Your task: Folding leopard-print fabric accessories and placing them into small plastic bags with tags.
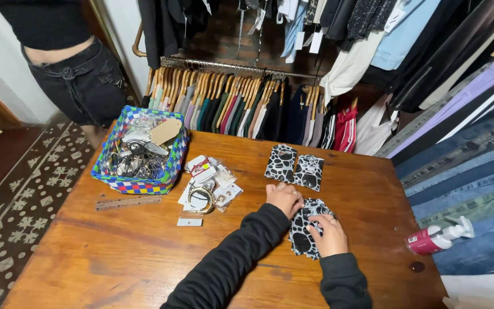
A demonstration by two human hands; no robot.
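Overhead, head view: left hand (284,198) and right hand (328,233) both rest on a stack of black-and-white cow-print fabric pouches (306,232), lying right of centre on the brown wooden bench (115,252). Left fingers curled shut at the stack's upper edge; right fingers (317,220) pressed flat on top, gripping nothing I can make out. Two matching cow-print pouches (294,166) lie just beyond, apart from the stack. Blue-green woven basket (138,184) of jewellery sits far left; pink spray bottle (438,237) at the right edge.

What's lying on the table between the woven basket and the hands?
A heap of small packaged jewellery cards and a gold bangle lies between the basket and the hands, in the head view.
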